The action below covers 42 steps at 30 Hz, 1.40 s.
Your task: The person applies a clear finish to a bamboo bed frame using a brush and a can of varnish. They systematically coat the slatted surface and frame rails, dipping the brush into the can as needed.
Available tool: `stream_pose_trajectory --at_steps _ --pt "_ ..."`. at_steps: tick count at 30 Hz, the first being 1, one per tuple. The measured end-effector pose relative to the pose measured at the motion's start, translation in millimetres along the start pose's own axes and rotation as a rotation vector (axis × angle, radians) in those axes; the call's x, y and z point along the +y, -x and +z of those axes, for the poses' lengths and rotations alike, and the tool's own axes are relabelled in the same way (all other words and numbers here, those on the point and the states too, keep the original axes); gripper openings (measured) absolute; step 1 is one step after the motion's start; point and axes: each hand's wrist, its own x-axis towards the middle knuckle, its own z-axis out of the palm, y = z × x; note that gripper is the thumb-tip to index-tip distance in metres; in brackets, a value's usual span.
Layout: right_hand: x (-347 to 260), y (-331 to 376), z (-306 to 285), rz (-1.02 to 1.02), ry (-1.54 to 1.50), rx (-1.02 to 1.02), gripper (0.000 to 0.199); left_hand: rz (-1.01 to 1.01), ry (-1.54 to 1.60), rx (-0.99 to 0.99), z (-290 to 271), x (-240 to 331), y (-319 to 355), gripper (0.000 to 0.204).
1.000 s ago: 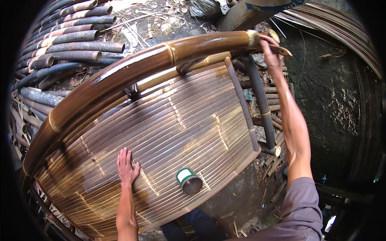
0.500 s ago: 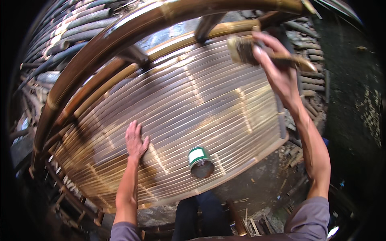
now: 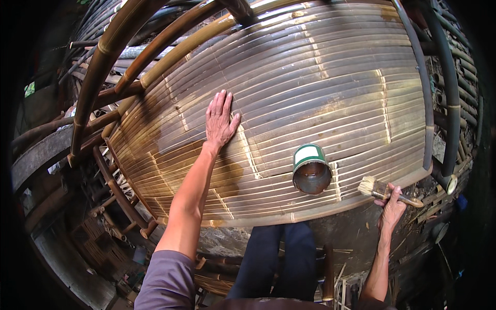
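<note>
Closest, at the lower edge, the person's legs in dark trousers (image 3: 274, 261) stand against the front rail (image 3: 292, 217) of a bamboo bench. Off to the right, the right hand (image 3: 392, 210) has its fingers clamped on a brush (image 3: 383, 191) near the join of handle and head, pale bristles pointing left toward the bench's front edge; whether they touch it cannot be told. The brush looks light, with a stiff handle and softer bristles; that join seems a sensible hold, leaving the tip free to flex, though any wet finish could make it slippery.

Farther in, a green can (image 3: 312, 170) with a pale label sits on the seat, its dark round end turned toward the person; whether it stands or lies is hard to tell. It is probably light, thin and apt to slide or roll, best taken around its side wall.

To the can's left, the left hand (image 3: 221, 122) rests palm down on the slatted seat (image 3: 289, 121), fingers nearly together, thumb apart, gripping nothing. The slats look smooth and firm, perhaps slick where they shine.

Beyond rise the thick, rigid back rails (image 3: 111, 44), and past them lie piled bamboo poles (image 3: 106, 19).
</note>
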Motion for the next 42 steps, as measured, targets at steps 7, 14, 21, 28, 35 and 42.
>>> stream_pose_trajectory --at_steps 7,14,21,28,35,42 --pt "7 46 -8 0.026 -0.136 0.023 0.055 0.03 -0.02 -0.024 4 0 1 0.061" --pt "-72 122 70 -0.505 0.121 -0.363 0.028 -0.13 -0.021 -0.07 5 22 8 0.061" --pt "-37 118 141 -0.781 0.47 -0.472 0.031 -0.044 0.111 -0.089 -27 78 97 0.062" --pt "-23 93 171 -0.832 0.661 -0.454 0.027 -0.198 0.475 -0.269 -71 114 258 0.064" --pt "-54 139 135 -0.708 0.46 -0.385 0.029 -0.502 0.517 -0.377 -117 124 363 0.06" --pt "-44 143 122 -0.664 0.331 -0.378 0.029 -0.688 0.458 -0.579 -124 148 421 0.061"
